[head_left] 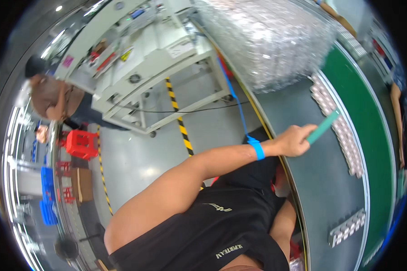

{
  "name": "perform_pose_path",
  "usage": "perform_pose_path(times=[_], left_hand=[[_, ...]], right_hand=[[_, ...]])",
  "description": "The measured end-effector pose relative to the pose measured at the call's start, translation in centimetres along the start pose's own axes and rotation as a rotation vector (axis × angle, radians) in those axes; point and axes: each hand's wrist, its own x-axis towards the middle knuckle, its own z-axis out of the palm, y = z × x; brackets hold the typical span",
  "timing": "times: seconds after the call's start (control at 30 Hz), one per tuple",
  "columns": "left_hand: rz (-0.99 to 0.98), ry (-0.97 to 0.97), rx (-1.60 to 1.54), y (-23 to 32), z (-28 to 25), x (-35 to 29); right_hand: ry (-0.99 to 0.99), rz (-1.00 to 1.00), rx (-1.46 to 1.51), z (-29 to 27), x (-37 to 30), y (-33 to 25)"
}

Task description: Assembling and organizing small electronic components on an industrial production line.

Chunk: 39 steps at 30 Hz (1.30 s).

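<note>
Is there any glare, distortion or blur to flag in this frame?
Head view: fisheye distortion bows the green belt near the dark rim; head view: glints on the clear wrapping and a glare patch on the grey floor; head view: left hand and green strip reasonably clear.

- Here's the green strip (323, 128), long, slim and straight-edged, well right of centre in the frame!
- It's gripped at its lower end, tilted, the free tip aiming towards the frame's upper right!
</note>
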Motion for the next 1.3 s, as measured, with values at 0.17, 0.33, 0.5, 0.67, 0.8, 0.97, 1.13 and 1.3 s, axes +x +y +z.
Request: perform_pose_path(times=[0.17,0.33,0.5,0.67,0.8,0.97,1.13,1.3], left_hand=[[0.045,0.044,-0.027,-0.1,0.2,-0.4],[0.045,0.012,0.021,0.3,0.4,-0.4],[0.092,0.054,0.043,0.3,-0.2,-0.2],[0.044,0.025,0.057,0.0,-0.3,-0.5],[0.087,0.038,0.029,0.1,0.0,-0.3],[0.081,0.036,0.016,0.2,0.0,-0.3],[0.025,-0.003,0.016,0.6,-0.2,-0.2],[0.040,0.021,0.027,0.5,-0.4,-0.5]], right_hand=[[-0.056,-0.228,0.093,3.4,6.5,-5.3],[-0.088,-0.332,0.117,5.0,8.4,-5.8],[-0.104,-0.337,0.134,6.3,7.0,-6.0],[-0.113,-0.350,0.145,6.0,6.6,-6.9],[-0.103,-0.362,0.135,5.9,7.0,-6.7],[-0.111,-0.373,0.147,6.1,6.9,-7.4],[-0.117,-0.375,0.170,7.3,6.1,-8.0],[-0.110,-0.395,0.184,8.0,6.8,-8.6]])
